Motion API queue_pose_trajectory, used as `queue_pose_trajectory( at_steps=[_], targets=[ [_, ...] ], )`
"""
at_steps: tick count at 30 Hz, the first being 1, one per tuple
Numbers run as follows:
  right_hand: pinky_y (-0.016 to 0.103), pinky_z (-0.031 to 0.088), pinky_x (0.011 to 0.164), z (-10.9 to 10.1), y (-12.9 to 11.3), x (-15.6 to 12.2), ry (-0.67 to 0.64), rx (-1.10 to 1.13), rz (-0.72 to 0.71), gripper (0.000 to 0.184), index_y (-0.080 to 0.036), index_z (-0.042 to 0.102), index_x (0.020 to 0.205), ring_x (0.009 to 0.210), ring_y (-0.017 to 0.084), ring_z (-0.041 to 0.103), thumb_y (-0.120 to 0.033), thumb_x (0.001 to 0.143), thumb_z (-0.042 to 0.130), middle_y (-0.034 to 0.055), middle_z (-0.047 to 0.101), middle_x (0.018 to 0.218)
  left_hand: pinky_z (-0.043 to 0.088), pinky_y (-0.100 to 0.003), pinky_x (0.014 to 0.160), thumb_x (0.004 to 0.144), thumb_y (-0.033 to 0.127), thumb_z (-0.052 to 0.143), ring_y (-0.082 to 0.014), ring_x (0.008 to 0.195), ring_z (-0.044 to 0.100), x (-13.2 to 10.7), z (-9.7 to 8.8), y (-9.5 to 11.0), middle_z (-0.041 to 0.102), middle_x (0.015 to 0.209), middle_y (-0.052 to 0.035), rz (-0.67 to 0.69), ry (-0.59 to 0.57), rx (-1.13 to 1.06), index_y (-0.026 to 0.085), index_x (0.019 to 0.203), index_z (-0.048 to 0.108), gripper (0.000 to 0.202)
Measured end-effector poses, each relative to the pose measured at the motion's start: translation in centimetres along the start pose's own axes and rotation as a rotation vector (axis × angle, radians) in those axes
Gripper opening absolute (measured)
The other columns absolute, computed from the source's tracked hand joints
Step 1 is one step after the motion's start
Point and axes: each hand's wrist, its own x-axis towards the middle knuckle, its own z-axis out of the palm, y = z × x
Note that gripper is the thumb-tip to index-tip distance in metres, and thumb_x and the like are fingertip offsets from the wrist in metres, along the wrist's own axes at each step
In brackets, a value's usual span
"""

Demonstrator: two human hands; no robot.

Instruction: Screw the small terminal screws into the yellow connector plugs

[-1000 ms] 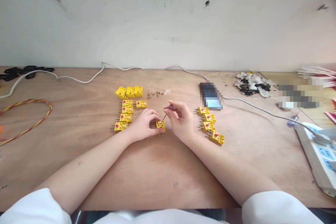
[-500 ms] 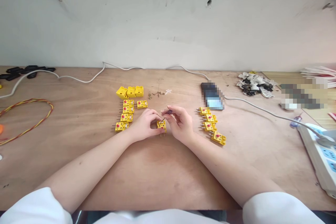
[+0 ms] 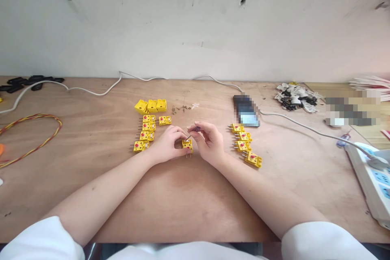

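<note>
My left hand (image 3: 166,145) grips a yellow thermocouple connector (image 3: 187,144), whose two metal pins point toward me. My right hand (image 3: 209,143) pinches a small screwdriver (image 3: 197,129) with a dark handle. Its thin shaft slants down to the top of the held connector, and my fingers hide most of the handle. To the left, several yellow connectors (image 3: 148,131) lie in a column, with pins facing left. To the right, another column of yellow connectors (image 3: 243,142) lies with pins facing left.
A wooden workbench (image 3: 170,195) carries yellow connector housings (image 3: 151,106), tiny brass screws (image 3: 182,108), a pixelated phone (image 3: 246,111), twisted red-yellow wire (image 3: 30,138), a white power strip (image 3: 370,183), white-and-black parts (image 3: 295,97) and a white cable (image 3: 292,124).
The screwdriver tip has come down onto the held connector, and my hands have shifted slightly. The head view has also shifted a little, moving the whole scene slightly.
</note>
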Motion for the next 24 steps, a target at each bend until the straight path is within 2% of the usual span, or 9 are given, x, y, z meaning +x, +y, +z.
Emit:
queue_pose_trajectory(
  at_steps=[5,10,16,24],
  targets=[
    [0.04,0.063,0.086,-0.01,0.11,-0.13,-0.044,-0.032,0.019,0.031,-0.031,0.055,0.126,0.096,0.018,0.074,-0.024,0.097,0.06,0.0045,0.075,0.106,0.049,-0.045,0.1,0.079,0.047,0.08,-0.0273,0.116,0.056,0.05,0.0,0.02,0.065,0.115,-0.0061,0.008,-0.007,-0.002,0.029,0.11,0.071,0.037],
    [0.041,0.064,0.087,-0.01,0.09,0.04,0.019,0.008,0.03,0.032,-0.031,0.053,0.127,0.094,0.018,0.075,-0.025,0.096,0.061,0.0042,0.075,0.106,0.049,-0.046,0.1,0.078,0.048,0.08,-0.0274,0.114,0.057,0.08,0.2,-0.28,0.065,0.112,-0.0055,0.025,0.016,0.012,0.026,0.104,0.069,0.036],
    [0.04,0.063,0.087,0.03,0.17,0.08,-0.015,-0.013,0.023,0.031,-0.031,0.055,0.127,0.094,0.018,0.075,-0.025,0.096,0.06,0.0038,0.076,0.105,0.049,-0.043,0.095,0.078,0.048,0.08,-0.0267,0.111,0.058,0.09,0.14,-0.24,0.066,0.11,-0.0053,0.019,0.008,0.024,0.026,0.109,0.066,0.04],
    [0.04,0.063,0.087,0.01,0.1,0.24,0.053,0.081,0.076,0.031,-0.031,0.055,0.124,0.094,0.018,0.074,-0.029,0.095,0.064,0.0037,0.075,0.104,0.049,-0.041,0.092,0.078,0.048,0.08,-0.0252,0.105,0.058,-0.01,0.13,-0.17,0.065,0.106,-0.0042,0.013,0.018,0.029,0.024,0.103,0.063,0.037]
  ],
)
